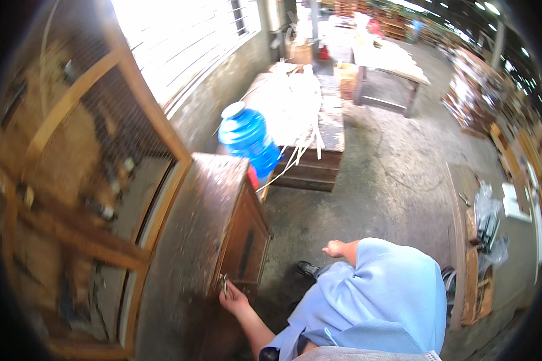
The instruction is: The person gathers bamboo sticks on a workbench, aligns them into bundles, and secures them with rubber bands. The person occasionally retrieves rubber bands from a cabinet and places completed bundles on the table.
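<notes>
Dark brown wood, scuffed and dusty on top, makes up the low worn wooden cabinet that stands against the wire-mesh wooden frame at the person's left, on the grey concrete floor. The left hand reaches to the cabinet's front edge, where its fingers are closed round a small shiny metal piece, perhaps a latch or a key; it is too small to tell which. The right hand hangs loosely curled in the air above the floor, holding nothing, well apart from the left. The cabinet looks heavy and stiff, unlikely to shift under a light pull, and its grimy top may be rough rather than slippery; the metal piece at the door edge seems the natural place to grip, between finger and thumb, since it is small and hard. Beyond the cabinet's far end a blue plastic water drum stands beside a long plank-topped workbench draped with pale strips.
</notes>
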Tool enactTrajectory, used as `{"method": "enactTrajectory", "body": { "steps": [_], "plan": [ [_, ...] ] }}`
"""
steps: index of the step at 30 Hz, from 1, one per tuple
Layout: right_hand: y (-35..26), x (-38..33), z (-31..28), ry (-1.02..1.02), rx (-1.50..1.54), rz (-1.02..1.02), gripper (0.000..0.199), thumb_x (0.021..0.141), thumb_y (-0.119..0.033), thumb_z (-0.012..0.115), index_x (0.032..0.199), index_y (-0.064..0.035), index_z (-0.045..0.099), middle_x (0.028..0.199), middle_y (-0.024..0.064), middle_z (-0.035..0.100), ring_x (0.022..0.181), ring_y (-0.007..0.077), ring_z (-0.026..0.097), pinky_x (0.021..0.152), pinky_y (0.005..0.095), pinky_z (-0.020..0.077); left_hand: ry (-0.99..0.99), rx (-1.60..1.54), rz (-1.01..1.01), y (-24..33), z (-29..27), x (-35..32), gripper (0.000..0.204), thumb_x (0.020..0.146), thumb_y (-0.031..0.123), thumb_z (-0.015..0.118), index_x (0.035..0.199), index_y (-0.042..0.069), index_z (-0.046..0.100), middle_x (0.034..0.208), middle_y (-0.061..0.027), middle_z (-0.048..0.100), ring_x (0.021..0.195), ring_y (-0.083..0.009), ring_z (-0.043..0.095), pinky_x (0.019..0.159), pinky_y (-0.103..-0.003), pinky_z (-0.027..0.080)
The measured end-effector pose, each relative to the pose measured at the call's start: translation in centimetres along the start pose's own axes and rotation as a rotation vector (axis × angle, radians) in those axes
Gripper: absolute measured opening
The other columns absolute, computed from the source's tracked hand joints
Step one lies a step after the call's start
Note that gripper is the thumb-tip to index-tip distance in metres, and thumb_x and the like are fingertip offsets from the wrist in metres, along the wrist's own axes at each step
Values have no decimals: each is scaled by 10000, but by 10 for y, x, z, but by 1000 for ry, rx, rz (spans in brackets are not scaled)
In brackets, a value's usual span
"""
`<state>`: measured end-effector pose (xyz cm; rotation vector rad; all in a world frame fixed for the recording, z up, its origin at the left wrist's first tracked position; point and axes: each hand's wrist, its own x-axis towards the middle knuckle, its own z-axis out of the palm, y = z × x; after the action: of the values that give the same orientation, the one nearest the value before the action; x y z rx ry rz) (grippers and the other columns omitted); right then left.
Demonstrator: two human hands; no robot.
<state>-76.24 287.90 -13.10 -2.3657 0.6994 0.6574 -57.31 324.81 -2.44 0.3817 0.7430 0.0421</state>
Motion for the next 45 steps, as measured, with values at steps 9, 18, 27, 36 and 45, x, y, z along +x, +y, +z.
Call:
{"method": "enactTrajectory", "body": {
  "steps": [9, 18, 27, 36, 45],
  "plan": [
    [207, -54, 1, 118, 138, 468, 601, 1014, -495, 470, 1083, 50, 712, 1170, 275, 674, 1137, 430, 630, 975, 490, 499, -96, 464, -65, -150, -3, -58, 199, 956, 184, 553, 887, -3, 545, 768, -98, 603, 749, -266, 677, 820, -437, 646],
    [389, -25, -69, 344, 358, 394, 580, 1017, -493, 480, 1031, 30, 731, 1044, 243, 716, 1024, 378, 688, 935, 478, 509, -592, 1551, -690, -464, -13, -177, 252, 994, 162, 605, 1151, -28, 556, 914, -140, 666, 793, -307, 710, 696, -430, 623],
    [548, -7, -271, 426, 930, 698, 564, 1024, -493, 491, 883, 14, 695, 811, 191, 703, 795, 318, 696, 803, 445, 522, -759, 2288, -96, -657, 69, -183, 186, 831, 121, 696, 900, -48, 734, 773, -162, 726, 719, -227, 733, 731, -372, 601],
    [707, 23, -306, 903, 1068, 966, 577, 1012, -452, 538, 1161, 94, 653, 974, 255, 716, 900, 364, 696, 800, 495, 503, -1309, 3004, -151, -914, 209, -132, 332, 904, 306, 560, 868, 40, 756, 737, -147, 716, 746, -280, 734, 725, -437, 590],
    [732, 97, -385, 217, 824, 1015, 586, 1008, -478, 497, 1161, 64, 658, 1036, 287, 701, 979, 406, 681, 860, 506, 505, -1652, 2257, -225, -1226, 410, -187, 326, 892, 325, 657, 993, 23, 727, 762, -114, 720, 701, -243, 710, 688, -392, 565]
  ]
}}
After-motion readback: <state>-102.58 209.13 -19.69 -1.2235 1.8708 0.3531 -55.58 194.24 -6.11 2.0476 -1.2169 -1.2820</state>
